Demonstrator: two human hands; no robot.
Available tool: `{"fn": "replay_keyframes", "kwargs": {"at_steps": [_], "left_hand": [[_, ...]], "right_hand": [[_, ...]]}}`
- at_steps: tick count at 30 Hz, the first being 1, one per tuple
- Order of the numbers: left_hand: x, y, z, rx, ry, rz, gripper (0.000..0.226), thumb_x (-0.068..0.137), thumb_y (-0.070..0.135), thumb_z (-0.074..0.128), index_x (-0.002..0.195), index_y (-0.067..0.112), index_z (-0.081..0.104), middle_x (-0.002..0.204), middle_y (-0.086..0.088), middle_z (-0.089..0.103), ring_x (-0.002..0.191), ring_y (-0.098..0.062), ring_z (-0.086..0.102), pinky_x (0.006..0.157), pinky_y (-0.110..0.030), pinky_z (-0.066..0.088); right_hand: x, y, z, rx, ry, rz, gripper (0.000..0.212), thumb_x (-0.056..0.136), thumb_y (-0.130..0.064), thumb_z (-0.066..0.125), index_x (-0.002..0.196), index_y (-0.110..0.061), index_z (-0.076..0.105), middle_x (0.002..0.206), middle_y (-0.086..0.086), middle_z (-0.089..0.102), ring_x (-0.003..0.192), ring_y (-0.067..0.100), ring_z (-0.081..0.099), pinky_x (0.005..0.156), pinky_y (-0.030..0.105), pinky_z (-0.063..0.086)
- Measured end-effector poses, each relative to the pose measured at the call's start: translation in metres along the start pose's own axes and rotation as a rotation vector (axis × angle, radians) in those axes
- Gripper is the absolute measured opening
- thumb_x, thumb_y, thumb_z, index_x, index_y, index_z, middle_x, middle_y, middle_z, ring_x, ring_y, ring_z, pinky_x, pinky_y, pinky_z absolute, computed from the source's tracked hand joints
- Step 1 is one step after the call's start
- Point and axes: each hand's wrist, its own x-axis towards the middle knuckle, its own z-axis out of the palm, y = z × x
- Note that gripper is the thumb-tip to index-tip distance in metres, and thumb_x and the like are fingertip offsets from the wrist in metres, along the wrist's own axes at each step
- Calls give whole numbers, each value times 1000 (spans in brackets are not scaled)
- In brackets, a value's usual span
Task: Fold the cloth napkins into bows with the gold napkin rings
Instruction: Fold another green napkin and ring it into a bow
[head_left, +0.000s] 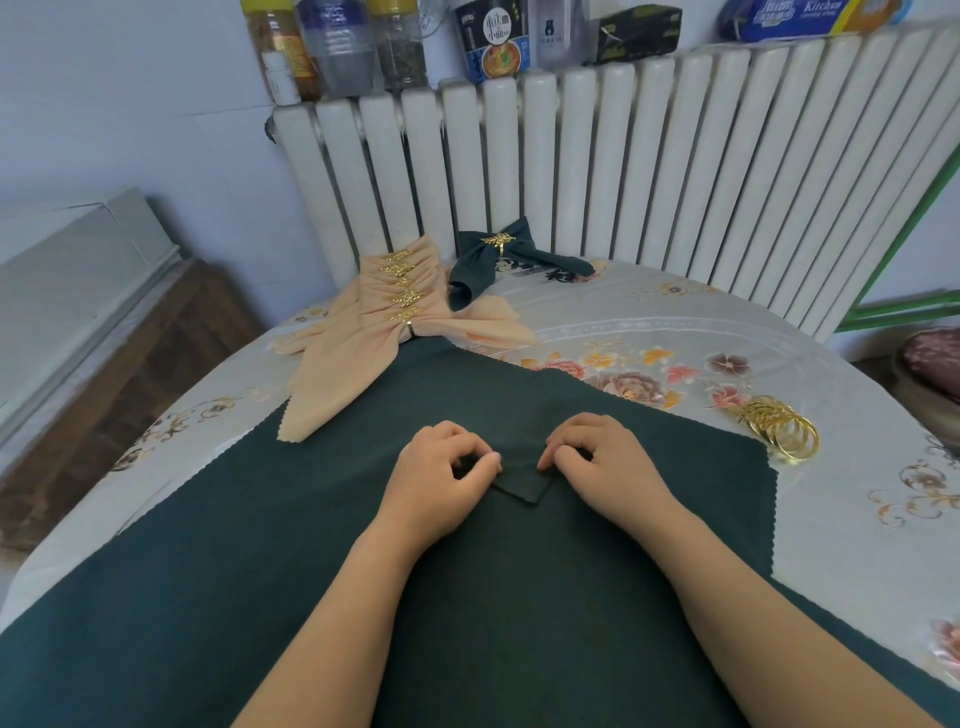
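Floral tablecloth (649, 332), both hands (441, 467) pinching green napkin (311, 519) fold

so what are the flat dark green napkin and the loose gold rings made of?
Flat dark green napkin: woven cloth, matte; pinked zigzag edges, soft folds under both hands. Loose gold rings: probably polished metal, shiny with bright glints, though gold-coated plastic can't be excluded.

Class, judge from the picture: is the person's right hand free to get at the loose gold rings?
Probably yes. The gold rings lie uncovered on the tablecloth just beyond the right hand, nothing between them; but that hand now pinches the green napkin and must let go first.
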Motion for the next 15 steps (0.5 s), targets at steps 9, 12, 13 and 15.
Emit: {"fn": "replay_keyframes", "kwargs": {"at_steps": [9, 12, 13, 15], "left_hand": [[6, 9, 2, 79, -94, -31, 32, 68, 50, 76, 92, 39, 58, 86, 16, 56, 85, 1, 45, 84, -25, 33], [6, 17, -1, 43, -163, -77, 23, 72, 46, 74, 92, 40, 63, 84, 15, 60, 91, -3, 46, 87, -27, 31], [7, 20, -3, 43, -181, -87, 19, 73, 45, 74, 88, 38, 64, 84, 15, 61, 91, -5, 48, 89, -28, 32], [8, 27, -6, 126, -203, -43, 15, 75, 45, 72, 83, 35, 64, 84, 14, 61, 90, -6, 50, 91, -29, 32]], "right_hand": [[0, 0, -1, -279, -108, -76, 33, 81, -48, 64, 111, -38, 55, 97, -17, 48, 101, 7, 37, 85, 26, 24], [-2, -8, -1, -331, -113, -50, 24, 85, -48, 60, 106, -38, 57, 87, -17, 43, 96, 7, 33, 82, 26, 21], [-2, -11, -1, -347, -100, -42, 19, 85, -48, 60, 100, -37, 58, 85, -17, 42, 94, 7, 32, 81, 27, 21], [-6, -16, -1, -372, -44, -52, 15, 85, -47, 61, 93, -34, 59, 87, -16, 43, 93, 8, 34, 81, 26, 21]]}}
